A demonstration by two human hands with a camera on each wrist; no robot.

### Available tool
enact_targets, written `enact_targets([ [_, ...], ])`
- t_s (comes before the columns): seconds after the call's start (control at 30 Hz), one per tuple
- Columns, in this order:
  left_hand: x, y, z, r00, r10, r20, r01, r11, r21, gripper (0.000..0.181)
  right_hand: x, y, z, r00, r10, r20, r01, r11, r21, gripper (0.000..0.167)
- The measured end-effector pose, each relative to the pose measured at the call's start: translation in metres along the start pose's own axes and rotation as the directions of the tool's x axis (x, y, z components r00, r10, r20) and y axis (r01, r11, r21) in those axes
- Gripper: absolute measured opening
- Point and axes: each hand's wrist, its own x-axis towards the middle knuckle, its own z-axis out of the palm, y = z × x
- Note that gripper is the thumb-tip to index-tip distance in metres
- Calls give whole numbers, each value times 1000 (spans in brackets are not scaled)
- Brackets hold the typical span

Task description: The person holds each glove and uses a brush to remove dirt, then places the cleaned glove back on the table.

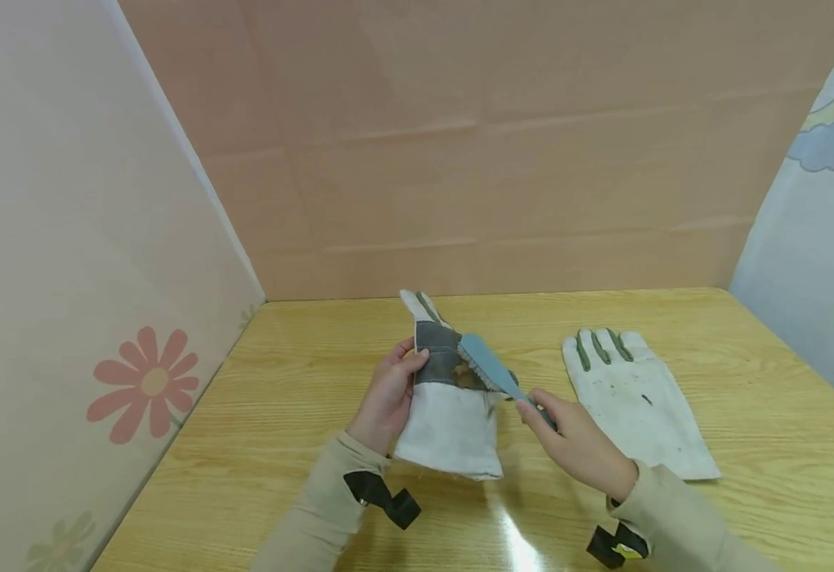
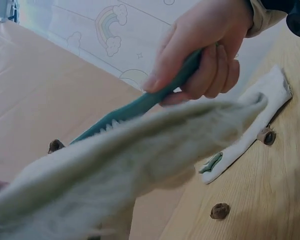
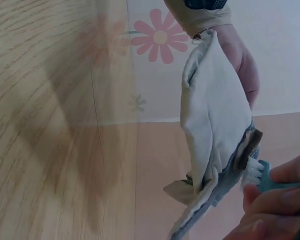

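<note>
My left hand [image 1: 386, 391] grips a white work glove [image 1: 449, 429] by its left edge, thumb over the grey palm patch [image 1: 437, 343]. The glove is raised, cuff toward me. A brown stain [image 1: 464, 373] marks the patch. My right hand [image 1: 576, 438] holds a blue scrub brush [image 1: 492, 367] by its handle. In the right wrist view the white bristles [image 3: 251, 171] touch the grey side of the glove [image 3: 215, 110]. The left wrist view shows the glove's edge [image 2: 140, 155] in front of the brush [image 2: 140, 105], hiding part of its bristles.
A second white glove [image 1: 635, 405] with green strips between its fingers and dark spots lies flat at the right of the wooden table [image 1: 303, 349]. A brown paper-like wall [image 1: 496, 159] stands behind the table. The left wall [image 1: 102, 238] has a printed flower.
</note>
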Motion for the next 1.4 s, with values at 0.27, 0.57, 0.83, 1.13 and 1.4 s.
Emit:
enact_targets([
  [0.27, 1, 2, -3, 999, 11, -42, -10, 1000, 12, 38, -5, 3, 2, 1000, -4, 10, 5, 999, -35, 23],
  [0.57, 3, 2, -4, 999, 14, -37, -14, 1000, -4, 35, -12, 5, -1, 998, -56, -9, 55, 996, -74, 22],
  [0.83, 0, 2, -3, 1000, 22, 19, -21, 999, -26, 34, -4, -1, -8, 996, -56, -68, 53, 997, -51, 24],
  [1.13, 0, 3, -2, 999, 34, -15, -35, 999, -17, 36, -8, 1, -1, 1000, -24, 5, 24, 999, -27, 21],
  [1.4, 2, 1, -5, 999, 27, -33, -27, 1000, -2, 36, -13, 4, -1, 999, -47, -8, 47, 996, -74, 21],
])
